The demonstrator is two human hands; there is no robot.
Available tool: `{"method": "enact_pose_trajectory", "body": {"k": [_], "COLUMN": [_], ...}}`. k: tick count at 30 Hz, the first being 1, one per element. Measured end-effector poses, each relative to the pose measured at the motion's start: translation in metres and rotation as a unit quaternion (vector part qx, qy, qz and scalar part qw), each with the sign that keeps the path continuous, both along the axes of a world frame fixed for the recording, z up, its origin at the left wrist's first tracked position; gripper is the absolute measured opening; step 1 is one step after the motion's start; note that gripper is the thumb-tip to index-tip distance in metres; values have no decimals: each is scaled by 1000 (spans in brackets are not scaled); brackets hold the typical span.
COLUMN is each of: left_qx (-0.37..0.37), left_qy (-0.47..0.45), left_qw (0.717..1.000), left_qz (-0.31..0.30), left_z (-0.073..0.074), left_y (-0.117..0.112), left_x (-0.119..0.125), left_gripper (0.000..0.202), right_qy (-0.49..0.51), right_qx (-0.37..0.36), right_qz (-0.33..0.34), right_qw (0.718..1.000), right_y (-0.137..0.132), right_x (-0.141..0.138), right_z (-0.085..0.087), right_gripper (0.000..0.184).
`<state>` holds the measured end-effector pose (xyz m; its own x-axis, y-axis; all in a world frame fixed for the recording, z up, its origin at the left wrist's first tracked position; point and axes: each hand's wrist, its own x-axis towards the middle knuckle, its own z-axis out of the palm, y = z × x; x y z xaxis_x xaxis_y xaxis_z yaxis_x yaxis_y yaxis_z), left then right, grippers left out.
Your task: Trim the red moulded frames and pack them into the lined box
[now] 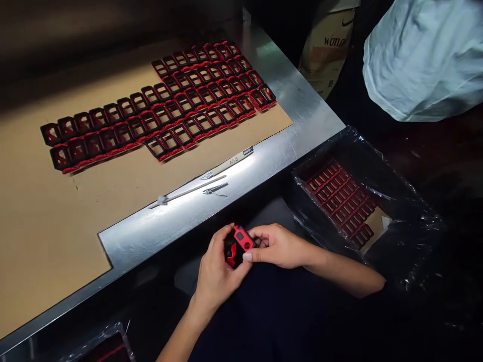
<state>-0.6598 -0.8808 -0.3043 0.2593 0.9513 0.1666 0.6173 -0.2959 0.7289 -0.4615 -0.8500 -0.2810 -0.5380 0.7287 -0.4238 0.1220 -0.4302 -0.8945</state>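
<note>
Close in at bottom centre, the left hand (217, 276) curls around a red-and-black plastic frame (237, 245) while the right hand (277, 246) pinches its far side, holding it tilted up to show its face. Matching frames (158, 105) lie in spaced rows on tan board (56, 226) at upper left, apparently kept separate; more sit in black plastic wrap (396, 251) at right.

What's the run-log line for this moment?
left hand, right hand: holding red-and-black frame | more frames: rows on tan board
</note>
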Motion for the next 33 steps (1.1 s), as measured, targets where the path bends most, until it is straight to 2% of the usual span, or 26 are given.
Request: {"method": "enact_pose_trajectory", "body": {"k": [3, 7, 10, 14, 16, 19, 22, 24, 26, 27, 29, 31, 33], "left_qx": [39, 68, 69, 55, 48, 45, 40, 28, -12, -46, -137, -244, -335], "left_qy": [-27, -45, -41, -43, -44, -46, -37, -35, -45, -55, -79, -98, -117], "left_qw": [999, 996, 996, 997, 997, 997, 998, 999, 998, 997, 987, 964, 934], "left_qz": [-14, 22, 38, 44, 48, 36, 4, -21, -32, -30, -4, 24, 37], "left_z": [-4, -5, -4, -2, -1, -1, -2, -2, -2, -3, -8, -15, -19], "left_y": [-5, -11, -15, -19, -20, -19, -13, -10, -8, -7, -2, 5, 10], "left_x": [-3, -9, -12, -16, -16, -15, -11, -6, -2, 0, 2, 4, 10], "left_gripper": [70, 69, 77, 83, 84, 87, 88, 89, 86, 80, 64, 60, 65], "right_qy": [-48, -5, -1, 16, 65, 136, 143, 144, 142, 126, 60, -27, -108], "right_qx": [33, -15, -19, -18, -54, -135, -186, -207, -210, -200, -163, -123, -109], "right_qz": [35, 33, 38, 61, 59, 16, -28, -49, -79, -115, -236, -388, -507], "right_qw": [998, 999, 999, 998, 995, 981, 972, 966, 964, 965, 956, 913, 848], "right_y": [2, 1, -2, -2, 1, 5, 4, 5, 11, 16, 22, 16, -4], "right_x": [-3, -15, -22, -25, -25, -28, -29, -20, 6, 29, 94, 174, 253], "right_z": [8, 2, -4, -5, -6, -13, -20, -20, -19, -18, -18, -20, -25], "right_gripper": [30, 40, 44, 47, 46, 46, 51, 57, 64, 64, 56, 46, 44]}}
